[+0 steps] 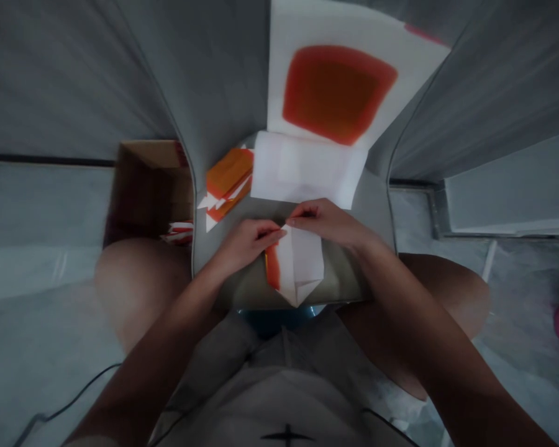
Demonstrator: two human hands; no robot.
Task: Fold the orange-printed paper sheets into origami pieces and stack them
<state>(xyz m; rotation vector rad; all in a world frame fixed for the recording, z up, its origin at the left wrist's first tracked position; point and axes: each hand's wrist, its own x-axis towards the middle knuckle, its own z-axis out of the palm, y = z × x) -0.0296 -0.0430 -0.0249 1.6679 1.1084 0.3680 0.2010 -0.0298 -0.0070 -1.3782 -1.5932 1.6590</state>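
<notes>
A partly folded sheet of paper (307,257), white with an orange-red patch on its left side, lies on the chair seat close to my body. Its near end comes to a point, and a crease runs down its middle. My left hand (254,242) pinches the far left edge of this folded paper. At the far right edge, the fingers of my right hand (323,220) are closed on the same paper. Both hands' fingertips nearly meet at its top.
White sheets (307,167) lie just beyond my hands, and a large sheet with an orange-red print (340,93) leans on the backrest. Folded orange-and-white papers (230,177) are piled at left. A cardboard box (151,186) with folded pieces stands on the floor, left of the seat (377,217).
</notes>
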